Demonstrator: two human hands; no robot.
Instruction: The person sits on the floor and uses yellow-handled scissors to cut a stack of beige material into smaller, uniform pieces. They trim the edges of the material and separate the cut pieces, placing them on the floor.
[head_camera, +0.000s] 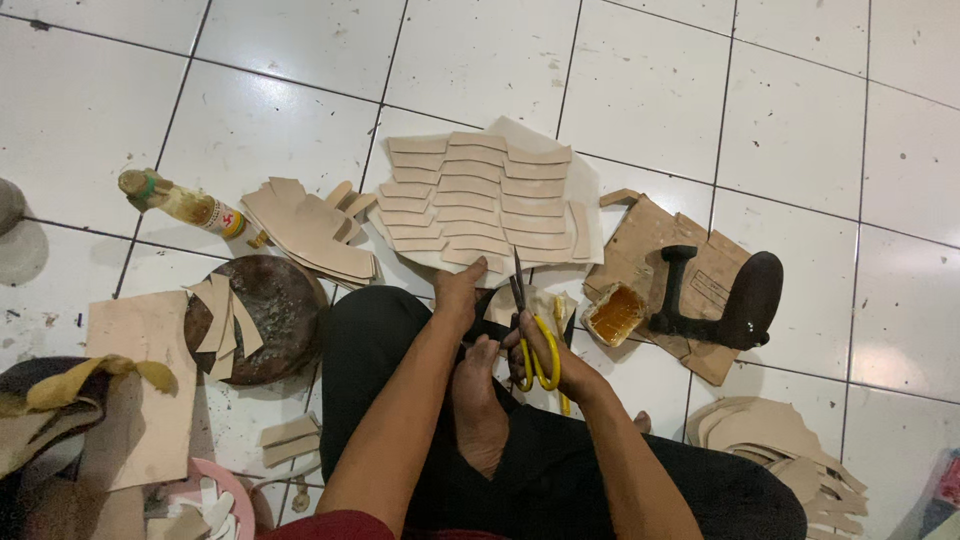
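One yellow-labelled bottle (185, 205) lies left of scissors (530, 340) in right hand (545, 355)

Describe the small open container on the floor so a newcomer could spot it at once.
Start at the torn brown cardboard right of the scissors. On its near-left corner, beside the black iron stand, sits the container: squarish, cream-rimmed, uniquely holding glossy amber paste.

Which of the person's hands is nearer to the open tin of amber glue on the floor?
Right. The right hand, holding yellow-handled scissors, sits just left of the glue tin; the left hand is farther left.
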